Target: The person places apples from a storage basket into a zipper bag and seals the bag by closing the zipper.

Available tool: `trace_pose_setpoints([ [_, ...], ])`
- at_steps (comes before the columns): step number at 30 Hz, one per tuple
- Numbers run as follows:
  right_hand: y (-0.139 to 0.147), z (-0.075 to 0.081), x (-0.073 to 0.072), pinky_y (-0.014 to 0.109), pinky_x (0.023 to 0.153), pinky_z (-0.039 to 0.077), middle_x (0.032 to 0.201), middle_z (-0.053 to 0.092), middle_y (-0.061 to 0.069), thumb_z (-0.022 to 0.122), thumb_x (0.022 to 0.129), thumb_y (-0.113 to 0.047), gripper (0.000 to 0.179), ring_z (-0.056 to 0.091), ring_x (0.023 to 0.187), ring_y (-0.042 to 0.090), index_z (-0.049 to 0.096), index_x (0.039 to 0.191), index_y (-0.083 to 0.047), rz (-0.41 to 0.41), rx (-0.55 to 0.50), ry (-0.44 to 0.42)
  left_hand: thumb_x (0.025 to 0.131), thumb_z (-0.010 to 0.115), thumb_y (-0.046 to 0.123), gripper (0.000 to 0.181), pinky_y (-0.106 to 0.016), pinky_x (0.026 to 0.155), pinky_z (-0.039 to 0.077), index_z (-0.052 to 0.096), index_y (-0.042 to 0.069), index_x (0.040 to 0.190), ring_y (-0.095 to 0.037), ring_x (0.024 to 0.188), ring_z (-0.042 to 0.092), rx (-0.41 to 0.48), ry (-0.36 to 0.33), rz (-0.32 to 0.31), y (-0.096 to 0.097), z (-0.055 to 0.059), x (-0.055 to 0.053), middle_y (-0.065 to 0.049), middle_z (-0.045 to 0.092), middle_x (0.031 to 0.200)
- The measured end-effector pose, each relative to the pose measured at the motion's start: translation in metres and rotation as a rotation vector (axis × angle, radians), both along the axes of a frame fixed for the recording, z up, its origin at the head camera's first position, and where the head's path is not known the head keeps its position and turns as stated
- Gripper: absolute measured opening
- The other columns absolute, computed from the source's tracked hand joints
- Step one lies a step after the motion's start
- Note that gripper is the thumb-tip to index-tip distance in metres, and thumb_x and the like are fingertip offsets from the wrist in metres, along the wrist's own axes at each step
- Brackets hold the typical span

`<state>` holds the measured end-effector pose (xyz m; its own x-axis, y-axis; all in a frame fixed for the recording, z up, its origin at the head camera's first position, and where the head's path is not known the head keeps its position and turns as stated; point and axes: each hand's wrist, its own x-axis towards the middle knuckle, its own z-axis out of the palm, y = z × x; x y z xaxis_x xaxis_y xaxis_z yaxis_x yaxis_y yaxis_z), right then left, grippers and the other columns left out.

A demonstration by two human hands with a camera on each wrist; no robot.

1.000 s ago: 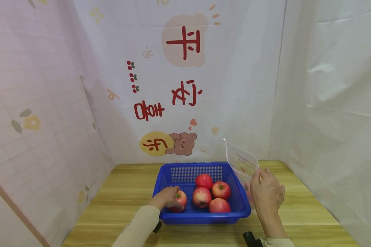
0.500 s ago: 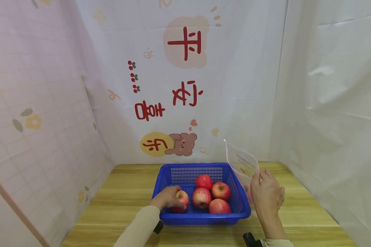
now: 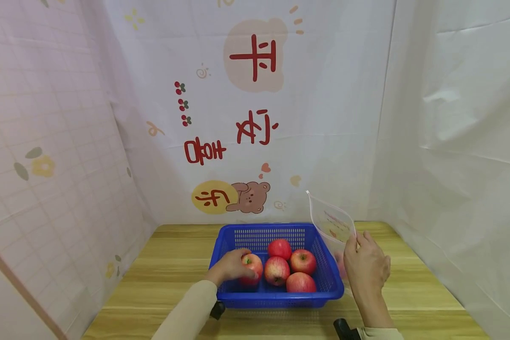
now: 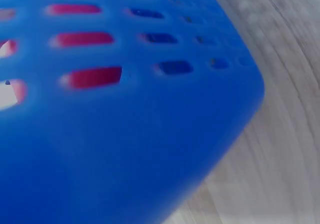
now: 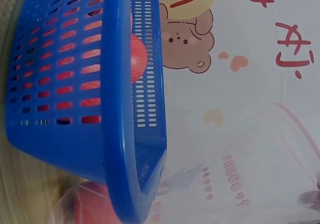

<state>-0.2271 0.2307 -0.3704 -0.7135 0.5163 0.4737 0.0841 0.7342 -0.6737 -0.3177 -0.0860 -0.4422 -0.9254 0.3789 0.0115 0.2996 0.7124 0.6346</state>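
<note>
My left hand (image 3: 233,266) grips a red apple (image 3: 252,269) at the left side of the blue basket (image 3: 276,296), fingers over its top and thumb at its near side. Several other apples, such as a striped one (image 3: 277,271), sit in the basket's right half. At the right, my right hand (image 3: 367,259) pinches the edge of a clear zip bag (image 3: 332,222), whose mouth stands open. Low in that bag an apple (image 5: 94,204) shows in the right wrist view, beside the basket's outer wall. Only the basket's slotted wall (image 4: 125,134) and the tabletop appear in the left wrist view.
The basket stands on a wooden table (image 3: 170,269). A white printed cloth (image 3: 323,94) hangs behind it, and similar sheets rise at both sides. Black wrist camera mounts sit under both wrists, the right one (image 3: 343,329) near the table's front.
My left hand has shifted slightly right and up with the apple, away from the basket's near left corner. My right hand and the bag stay nearly still.
</note>
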Motion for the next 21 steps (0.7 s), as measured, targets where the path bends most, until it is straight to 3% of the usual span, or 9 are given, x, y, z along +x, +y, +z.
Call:
trace_pose_setpoints([
  [11, -0.001, 0.001, 0.002, 0.072, 0.1, 0.026, 0.138, 0.053, 0.025, 0.043, 0.103, -0.026, 0.041, 0.05, 0.123, 0.051, 0.066, 0.124, 0.001, 0.014, 0.013, -0.021, 0.071, 0.086, 0.037, 0.08, -0.048, 0.088, 0.052, 0.051, 0.001, 0.134, -0.026, 0.101, 0.06, 0.085, 0.003, 0.092, 0.004, 0.009, -0.005, -0.01, 0.062, 0.118],
  [16, -0.001, 0.001, 0.002, 0.07, 0.099, 0.028, 0.137, 0.054, 0.025, 0.043, 0.103, -0.026, 0.041, 0.051, 0.122, 0.051, 0.067, 0.123, 0.001, 0.013, 0.007, -0.013, 0.071, 0.085, 0.037, 0.079, -0.046, 0.087, 0.053, 0.052, 0.0, 0.133, -0.025, 0.1, 0.06, 0.126, 0.031, 0.1, 0.002, 0.012, -0.003, -0.011, 0.063, 0.118],
  [21, -0.002, 0.001, 0.002, 0.07, 0.099, 0.028, 0.137, 0.054, 0.024, 0.043, 0.103, -0.026, 0.041, 0.051, 0.122, 0.051, 0.067, 0.123, 0.0, 0.013, 0.0, -0.004, 0.073, 0.083, 0.039, 0.075, -0.042, 0.082, 0.054, 0.055, 0.001, 0.132, -0.022, 0.095, 0.061, 0.169, 0.067, 0.093, -0.003, 0.022, 0.002, -0.009, 0.064, 0.115],
])
